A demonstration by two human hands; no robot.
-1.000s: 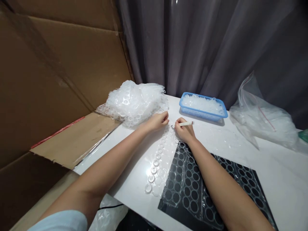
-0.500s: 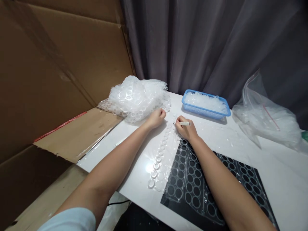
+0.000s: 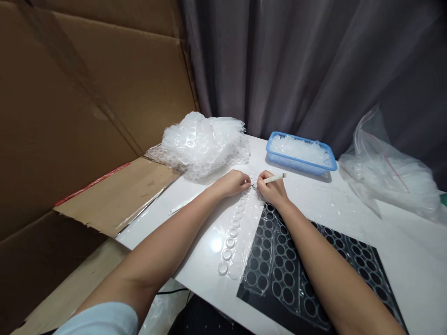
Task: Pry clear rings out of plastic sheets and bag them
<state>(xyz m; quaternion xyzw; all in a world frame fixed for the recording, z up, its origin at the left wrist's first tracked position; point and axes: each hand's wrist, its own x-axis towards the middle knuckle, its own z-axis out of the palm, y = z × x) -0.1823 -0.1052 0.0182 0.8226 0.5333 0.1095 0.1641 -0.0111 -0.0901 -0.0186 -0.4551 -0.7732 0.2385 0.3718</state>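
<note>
A clear plastic strip (image 3: 240, 232) with a row of white rings along its left side lies on the white table. My right hand (image 3: 273, 190) grips a white pen-like tool (image 3: 274, 178), its thin dark tip pointing left at the strip's far end. Close beside that tip, my left hand (image 3: 235, 183) has its thumb and fingertips pinched together. Whatever is between those fingertips is too small to make out. Under my right forearm is a black board (image 3: 251, 294) bearing clear sheets with rows of round rings.
Behind my left hand sits a heap of clear plastic ring sheets (image 3: 202, 144). A blue basket (image 3: 300, 165) of small clear pieces stands at the back, with a clear zip bag (image 3: 394, 177) to its right. Cardboard (image 3: 115, 195) borders the table's left side.
My left hand has moved right and closer to me, from near the heap to the tool's tip. The tool in my right hand has tilted, its back end higher and further right.
</note>
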